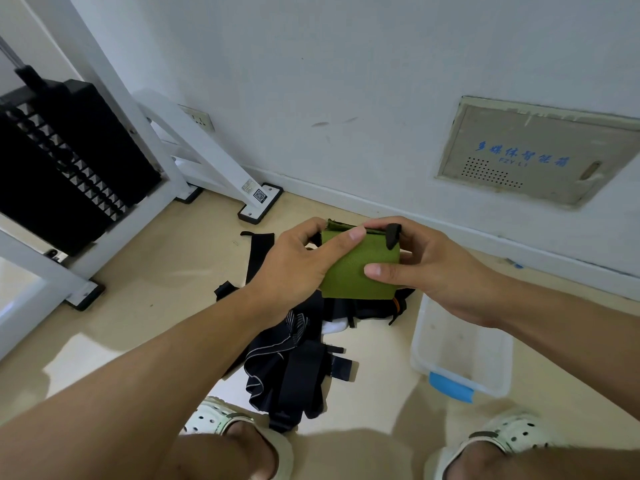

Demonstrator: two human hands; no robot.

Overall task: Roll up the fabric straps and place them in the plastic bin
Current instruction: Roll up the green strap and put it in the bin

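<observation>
Above the floor (145,299), between both hands, I hold the green strap (356,268) as a tight roll: my left hand (298,268) curls round its left end, thumb laid across the top, and my right hand (426,268) pinches the right end by the black clip (393,236), I judge to stop it unwinding. Below lie dark straps (291,368) in a loose pile, not yet rolled, and the bin (460,355) sits just right of them, close enough for a short drop.
</observation>
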